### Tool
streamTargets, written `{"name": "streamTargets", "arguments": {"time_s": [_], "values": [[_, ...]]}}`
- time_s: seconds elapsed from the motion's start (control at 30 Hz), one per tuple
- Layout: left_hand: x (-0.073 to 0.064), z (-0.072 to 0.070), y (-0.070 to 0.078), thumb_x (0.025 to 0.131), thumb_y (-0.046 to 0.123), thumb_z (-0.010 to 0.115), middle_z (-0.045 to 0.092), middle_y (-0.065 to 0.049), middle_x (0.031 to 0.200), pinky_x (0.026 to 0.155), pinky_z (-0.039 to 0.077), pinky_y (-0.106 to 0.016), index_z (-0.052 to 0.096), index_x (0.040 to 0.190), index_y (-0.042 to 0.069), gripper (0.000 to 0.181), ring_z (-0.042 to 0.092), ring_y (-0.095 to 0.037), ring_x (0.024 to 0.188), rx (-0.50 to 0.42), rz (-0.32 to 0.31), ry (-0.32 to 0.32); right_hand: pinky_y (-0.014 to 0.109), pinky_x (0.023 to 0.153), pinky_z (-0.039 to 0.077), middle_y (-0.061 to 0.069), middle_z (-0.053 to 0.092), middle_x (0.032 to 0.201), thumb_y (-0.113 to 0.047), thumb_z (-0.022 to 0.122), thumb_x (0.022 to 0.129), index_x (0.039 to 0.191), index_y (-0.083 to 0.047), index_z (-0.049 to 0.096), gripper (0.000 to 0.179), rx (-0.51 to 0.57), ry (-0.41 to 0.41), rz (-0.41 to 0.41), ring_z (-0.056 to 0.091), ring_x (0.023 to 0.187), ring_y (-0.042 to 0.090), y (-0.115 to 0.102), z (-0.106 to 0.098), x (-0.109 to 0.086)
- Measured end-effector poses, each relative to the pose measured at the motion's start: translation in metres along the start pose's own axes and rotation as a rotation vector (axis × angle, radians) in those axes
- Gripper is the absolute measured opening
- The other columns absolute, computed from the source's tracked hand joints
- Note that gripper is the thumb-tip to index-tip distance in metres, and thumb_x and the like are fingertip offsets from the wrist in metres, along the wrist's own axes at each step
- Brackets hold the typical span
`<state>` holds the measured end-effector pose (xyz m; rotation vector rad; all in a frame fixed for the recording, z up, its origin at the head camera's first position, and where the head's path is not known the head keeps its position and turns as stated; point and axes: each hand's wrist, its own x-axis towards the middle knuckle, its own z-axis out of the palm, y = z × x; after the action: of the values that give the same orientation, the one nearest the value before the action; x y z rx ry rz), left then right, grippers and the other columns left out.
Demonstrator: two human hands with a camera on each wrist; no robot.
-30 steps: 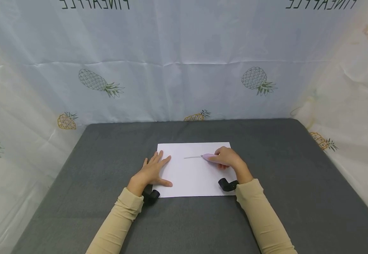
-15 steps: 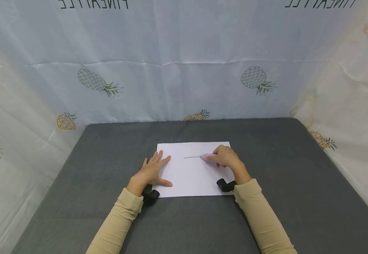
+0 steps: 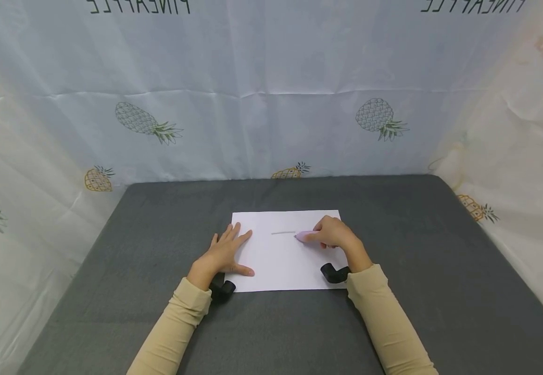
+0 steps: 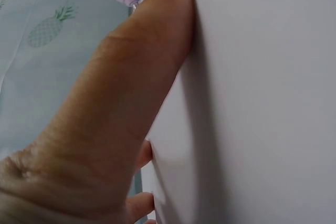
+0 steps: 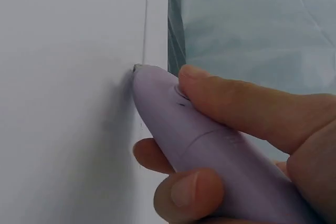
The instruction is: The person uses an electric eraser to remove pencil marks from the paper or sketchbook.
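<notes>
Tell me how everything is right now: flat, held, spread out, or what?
White paper: flat on the grey table
Thin line: straight, on the paper
Purple tool: held, tip near the line's end
Left hand: spread on the paper
Right hand: gripping the purple tool

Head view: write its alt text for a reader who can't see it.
A person's right hand holds a lilac pen-like tool, its tip near the right end of a thin gray line on a white sheet, while the left hand lies spread over the sheet's left edge. The sheet lies on a dark gray tabletop before a pineapple-print cloth.
</notes>
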<state>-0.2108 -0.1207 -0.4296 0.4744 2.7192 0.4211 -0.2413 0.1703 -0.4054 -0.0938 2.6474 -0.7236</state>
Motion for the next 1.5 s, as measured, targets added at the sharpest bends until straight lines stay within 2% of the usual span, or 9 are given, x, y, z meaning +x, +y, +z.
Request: {"name": "streamTargets", "arguments": {"time_s": [0.17, 0.5, 0.73, 0.9, 1.03, 1.13, 1.33, 1.5], "values": [[0.0, 0.0, -0.0008, 0.068, 0.047, 0.083, 0.008, -0.022, 0.163, 0.116, 0.01, -0.07, 0.027, 0.153, 0.013, 0.107, 0.006, -0.043, 0.152, -0.003, 0.004, -0.001, 0.023, 0.046, 0.028, -0.005, 0.041, 0.046, -0.049, 0.066, 0.086, 0.064, -0.009, 0.064, 0.046, 0.0, 0.029, 0.015, 0.034, 0.046, 0.01, 0.0004, 0.0004, 0.0022], [0.0024, 0.0028, -0.004, 0.068, 0.047, 0.084, 0.007, -0.022, 0.163, 0.116, 0.01, -0.07, 0.027, 0.153, 0.014, 0.107, 0.006, -0.044, 0.151, -0.006, 0.011, -0.003, 0.024, 0.047, 0.029, -0.004, 0.041, 0.047, -0.049, 0.067, 0.085, 0.068, -0.008, 0.067, 0.044, 0.002, 0.02, 0.031, 0.035, 0.047, 0.01, -0.0018, 0.0017, 0.0022], [0.0012, 0.003, -0.0033, 0.068, 0.047, 0.083, 0.007, -0.022, 0.163, 0.116, 0.01, -0.07, 0.027, 0.153, 0.014, 0.107, 0.005, -0.044, 0.151, -0.007, 0.011, -0.004, 0.024, 0.046, 0.027, -0.004, 0.039, 0.046, -0.049, 0.066, 0.086, 0.058, -0.01, 0.057, 0.049, 0.01, 0.029, 0.032, 0.033, 0.048, 0.01, -0.0029, 0.0037, 0.0019], [0.0024, 0.0033, -0.0044, 0.068, 0.048, 0.083, 0.008, -0.021, 0.163, 0.116, 0.009, -0.07, 0.027, 0.153, 0.014, 0.108, 0.005, -0.043, 0.152, -0.024, 0.016, -0.005, 0.024, 0.046, 0.028, -0.003, 0.04, 0.045, -0.046, 0.068, 0.085, 0.063, -0.008, 0.062, 0.045, 0.012, 0.014, 0.033, 0.033, 0.046, 0.011, -0.0023, 0.0027, 0.0011], [0.0028, 0.0045, -0.0075, 0.064, 0.057, 0.082, 0.008, -0.021, 0.163, 0.115, 0.007, -0.072, 0.028, 0.153, 0.017, 0.111, 0.005, -0.043, 0.152, -0.049, 0.037, 0.007, 0.024, 0.046, 0.028, -0.004, 0.039, 0.046, -0.048, 0.067, 0.086, 0.064, -0.007, 0.063, 0.047, 0.022, 0.017, 0.033, 0.033, 0.047, 0.01, -0.0019, 0.0028, 0.0018], [0.0024, 0.004, -0.0075, 0.062, 0.059, 0.082, 0.008, -0.021, 0.163, 0.115, 0.007, -0.072, 0.029, 0.152, 0.018, 0.113, 0.005, -0.043, 0.152, -0.063, 0.041, 0.004, 0.024, 0.046, 0.029, -0.004, 0.041, 0.046, -0.045, 0.069, 0.085, 0.067, -0.008, 0.066, 0.042, 0.034, 0.001, 0.027, 0.032, 0.045, 0.01, -0.0012, 0.0019, 0.0019], [0.0015, 0.0018, -0.0027, 0.067, 0.049, 0.084, 0.008, -0.021, 0.163, 0.116, 0.008, -0.07, 0.028, 0.153, 0.014, 0.108, 0.005, -0.042, 0.152, -0.028, 0.007, -0.008, 0.024, 0.046, 0.026, -0.004, 0.039, 0.045, -0.047, 0.069, 0.084, 0.058, -0.01, 0.057, 0.047, 0.075, 0.015, 0.043, 0.029, 0.045, 0.009, 0.0007, 0.0029, 0.0038], [0.0008, 0.0006, -0.0002, 0.068, 0.047, 0.083, 0.007, -0.021, 0.163, 0.116, 0.01, -0.07, 0.026, 0.153, 0.014, 0.107, 0.005, -0.042, 0.152, -0.002, -0.004, -0.009, 0.023, 0.045, 0.027, -0.004, 0.041, 0.045, -0.041, 0.07, 0.085, 0.066, -0.006, 0.065, 0.04, 0.126, -0.034, 0.024, 0.03, 0.043, 0.009, 0.0047, 0.001, 0.0041]]}}
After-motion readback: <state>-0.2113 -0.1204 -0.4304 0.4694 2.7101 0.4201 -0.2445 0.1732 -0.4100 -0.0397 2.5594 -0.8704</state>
